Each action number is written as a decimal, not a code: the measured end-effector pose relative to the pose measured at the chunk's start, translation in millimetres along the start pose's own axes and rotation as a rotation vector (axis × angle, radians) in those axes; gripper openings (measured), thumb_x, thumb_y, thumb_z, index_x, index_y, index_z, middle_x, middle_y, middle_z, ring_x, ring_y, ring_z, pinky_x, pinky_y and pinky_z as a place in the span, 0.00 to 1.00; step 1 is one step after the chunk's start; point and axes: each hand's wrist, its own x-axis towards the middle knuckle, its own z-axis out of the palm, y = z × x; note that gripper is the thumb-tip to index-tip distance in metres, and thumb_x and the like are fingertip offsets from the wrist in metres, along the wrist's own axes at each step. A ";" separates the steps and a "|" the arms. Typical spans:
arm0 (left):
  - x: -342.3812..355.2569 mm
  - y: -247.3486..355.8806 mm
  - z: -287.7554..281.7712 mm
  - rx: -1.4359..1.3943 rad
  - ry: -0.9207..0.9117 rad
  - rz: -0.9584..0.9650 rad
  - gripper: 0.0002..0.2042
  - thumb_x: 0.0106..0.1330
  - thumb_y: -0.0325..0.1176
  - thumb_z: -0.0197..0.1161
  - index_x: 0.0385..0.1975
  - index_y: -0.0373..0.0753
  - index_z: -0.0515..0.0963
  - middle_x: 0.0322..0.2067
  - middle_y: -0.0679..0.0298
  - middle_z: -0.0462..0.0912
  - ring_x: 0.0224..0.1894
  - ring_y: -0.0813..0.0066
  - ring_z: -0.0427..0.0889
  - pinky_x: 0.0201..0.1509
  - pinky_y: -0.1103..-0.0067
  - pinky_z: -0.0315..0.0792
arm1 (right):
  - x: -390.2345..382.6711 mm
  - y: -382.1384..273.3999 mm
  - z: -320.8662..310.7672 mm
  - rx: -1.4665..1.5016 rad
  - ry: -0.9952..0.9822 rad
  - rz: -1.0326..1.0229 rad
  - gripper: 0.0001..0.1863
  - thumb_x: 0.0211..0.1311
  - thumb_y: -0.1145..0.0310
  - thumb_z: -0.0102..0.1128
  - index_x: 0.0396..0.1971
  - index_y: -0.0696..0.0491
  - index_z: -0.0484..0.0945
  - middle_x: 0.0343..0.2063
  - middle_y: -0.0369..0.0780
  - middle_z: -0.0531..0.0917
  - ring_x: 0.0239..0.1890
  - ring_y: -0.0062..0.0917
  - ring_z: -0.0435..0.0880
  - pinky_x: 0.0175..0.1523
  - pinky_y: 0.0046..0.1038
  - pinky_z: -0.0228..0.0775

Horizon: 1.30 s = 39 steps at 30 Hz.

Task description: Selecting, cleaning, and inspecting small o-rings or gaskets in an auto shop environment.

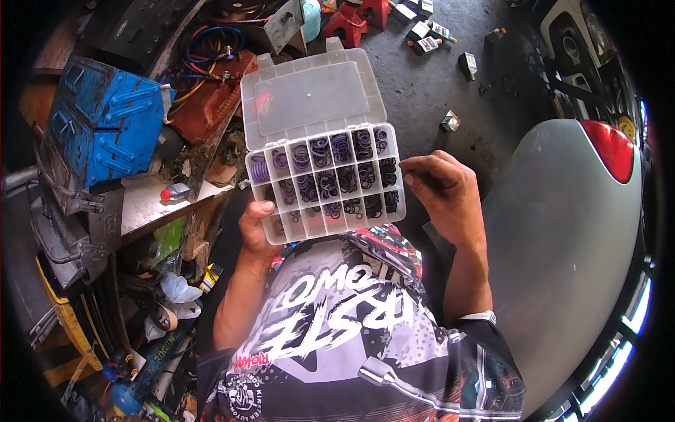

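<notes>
Compartment case of dark rings sat open between the hands, its long axis running left to right; the left hand gripped its left end, while the right hand, fingers narrowed, hovered just beside its right end, any hold unclear.

My left hand clasps, thumb uppermost, bare forearm slanting; my right hand is raised, fingers bent leftward.
</notes>
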 end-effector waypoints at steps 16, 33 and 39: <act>-9.3 -4.2 -11.0 -0.022 0.052 0.011 0.35 0.48 0.35 0.53 0.62 0.33 0.62 0.53 0.50 0.74 0.53 0.56 0.77 0.57 0.61 0.73 | 1.3 -5.0 -9.5 -0.168 -0.074 -0.073 0.07 0.54 0.75 0.63 0.34 0.54 0.83 0.24 0.40 0.76 0.24 0.29 0.78 0.31 0.27 0.69; -11.3 -9.2 -11.3 -0.066 0.018 0.050 0.32 0.52 0.34 0.52 0.61 0.32 0.63 0.52 0.50 0.75 0.53 0.55 0.77 0.58 0.61 0.73 | -14.0 -11.1 5.1 -0.307 -0.241 -0.147 0.08 0.52 0.72 0.64 0.34 0.49 0.83 0.25 0.39 0.78 0.28 0.35 0.81 0.34 0.33 0.73; -11.1 -8.5 -9.2 -0.061 0.006 0.059 0.32 0.51 0.33 0.51 0.61 0.32 0.63 0.54 0.50 0.74 0.54 0.55 0.76 0.59 0.62 0.72 | -10.1 -18.4 14.6 -0.395 -0.252 -0.367 0.08 0.50 0.71 0.63 0.33 0.50 0.82 0.23 0.38 0.77 0.30 0.34 0.80 0.34 0.34 0.73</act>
